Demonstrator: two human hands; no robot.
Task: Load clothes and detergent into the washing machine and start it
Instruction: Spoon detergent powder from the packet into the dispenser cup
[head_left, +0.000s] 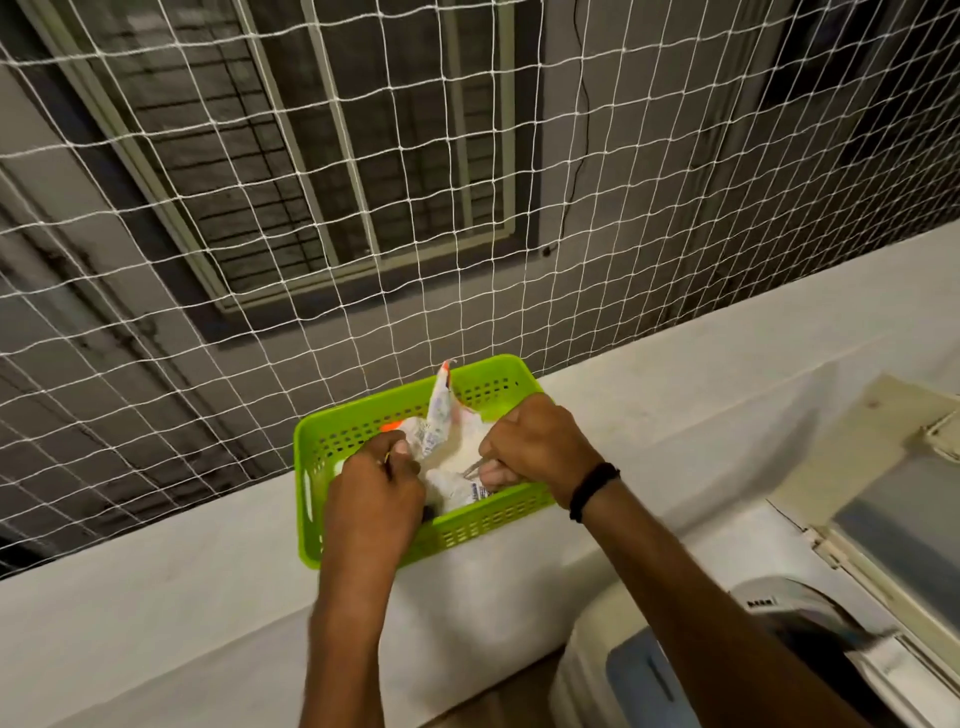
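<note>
A lime-green perforated basket (483, 525) rests on a white ledge. Inside it lies a crumpled white detergent pouch (441, 415) with printed labels, one corner sticking up. My left hand (371, 493) pinches the pouch's left side. My right hand (535, 447), with a black band on the wrist, is closed on a thin metal spoon-like tool (480, 466) inside the pouch's opening. The washing machine (779, 639) stands at the lower right, its lid (893, 499) raised; the drum is mostly hidden by my right forearm.
White safety netting (363, 208) rises right behind the ledge (182, 597), with a neighbouring building's window beyond. The basket sits close to the net. An orange item (388, 427) peeks out in the basket's back left.
</note>
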